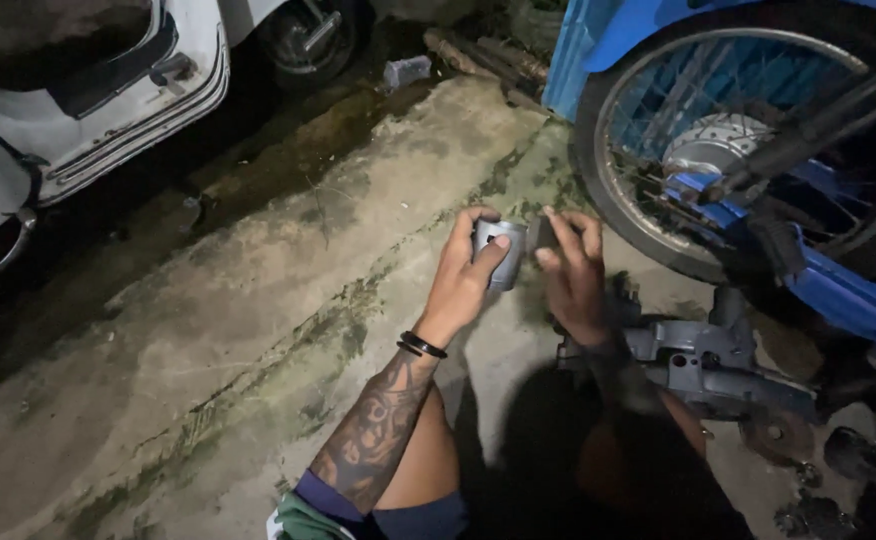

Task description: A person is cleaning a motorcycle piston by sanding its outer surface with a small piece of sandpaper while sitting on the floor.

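Observation:
My left hand (463, 275) grips a small shiny metal cylinder, a piston-like part (501, 250), holding it up in front of me. My right hand (573, 270) is right beside it, fingers curled at the part's right side, touching or nearly touching it. Whether the right hand pinches something small of its own I cannot tell. A black band circles my left wrist (423, 345).
A blue motorcycle's spoked wheel (748, 140) with brake disc stands at the right. A grey engine casing (718, 375) and loose dark parts lie on the ground below it. A white scooter (88, 90) stands at the upper left. Stained concrete floor (238, 340) spreads between.

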